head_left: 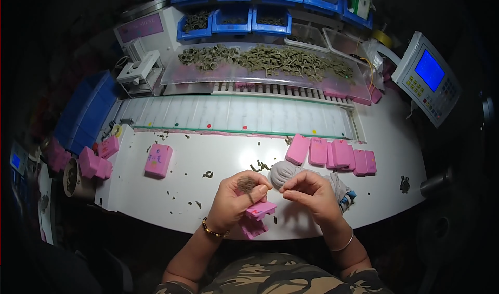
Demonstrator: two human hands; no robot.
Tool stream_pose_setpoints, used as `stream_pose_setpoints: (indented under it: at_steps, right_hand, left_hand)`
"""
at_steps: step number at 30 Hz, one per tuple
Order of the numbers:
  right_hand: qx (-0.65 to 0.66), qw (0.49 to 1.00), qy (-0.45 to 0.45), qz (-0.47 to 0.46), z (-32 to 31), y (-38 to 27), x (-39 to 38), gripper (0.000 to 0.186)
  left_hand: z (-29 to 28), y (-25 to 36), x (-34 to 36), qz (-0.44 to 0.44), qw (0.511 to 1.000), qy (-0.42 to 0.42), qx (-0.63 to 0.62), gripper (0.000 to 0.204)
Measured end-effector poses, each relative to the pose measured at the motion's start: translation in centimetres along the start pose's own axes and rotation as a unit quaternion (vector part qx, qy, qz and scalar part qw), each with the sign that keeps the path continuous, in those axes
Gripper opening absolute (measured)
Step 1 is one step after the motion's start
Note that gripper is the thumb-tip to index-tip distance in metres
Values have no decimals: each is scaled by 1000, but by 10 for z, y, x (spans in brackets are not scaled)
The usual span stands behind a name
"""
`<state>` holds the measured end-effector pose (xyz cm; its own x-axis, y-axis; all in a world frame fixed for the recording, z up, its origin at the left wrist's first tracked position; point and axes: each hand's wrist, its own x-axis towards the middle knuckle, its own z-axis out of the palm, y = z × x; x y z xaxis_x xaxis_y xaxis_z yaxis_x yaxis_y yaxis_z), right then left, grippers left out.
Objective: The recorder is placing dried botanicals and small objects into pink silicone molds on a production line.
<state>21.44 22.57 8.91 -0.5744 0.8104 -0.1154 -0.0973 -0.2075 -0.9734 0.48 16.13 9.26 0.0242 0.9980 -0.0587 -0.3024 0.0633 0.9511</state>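
My left hand (pixel 234 200) is closed round a pink notched block (pixel 261 210), which looks like a rubber mould. A second pink notched piece (pixel 253 228) hangs just below it, near the table's front edge. Between this hand's thumb and fingers shows a brownish-green clump (pixel 246 183); its exact shape is unclear. My right hand (pixel 309 192) is raised beside it, thumb and forefinger pinched close together. Whatever lies between those fingertips is too small to make out. Right behind them sits a wrapped grey cloth bundle (pixel 285 173), partly covered by the hand.
Pink blocks (pixel 318 151) stand in a row at the right, and another (pixel 158 160) lies at the left. Small green pieces are scattered about the white table (pixel 138 195). A clear tray (pixel 171 76) of green parts, blue bins (pixel 232 26) and a control panel (pixel 429 78) stand beyond.
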Motion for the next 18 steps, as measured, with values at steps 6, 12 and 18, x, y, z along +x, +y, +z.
stream_pose_setpoints:
  at_steps: [6, 12, 18]
  right_hand:
    - [-66, 997, -5, -31, 15, -6, 5, 24]
    - [-125, 988, 36, -81, 19, 0, 15, 22]
    - [-238, 956, 2, -170, 34, -20, 20, 22]
  left_hand:
    - [-1, -7, 4, -87, 990, -36, -104, 11]
    - [-13, -16, 17, -130, 991, -35, -7, 11]
    - [-16, -16, 23, -72, 987, -30, 143, 14]
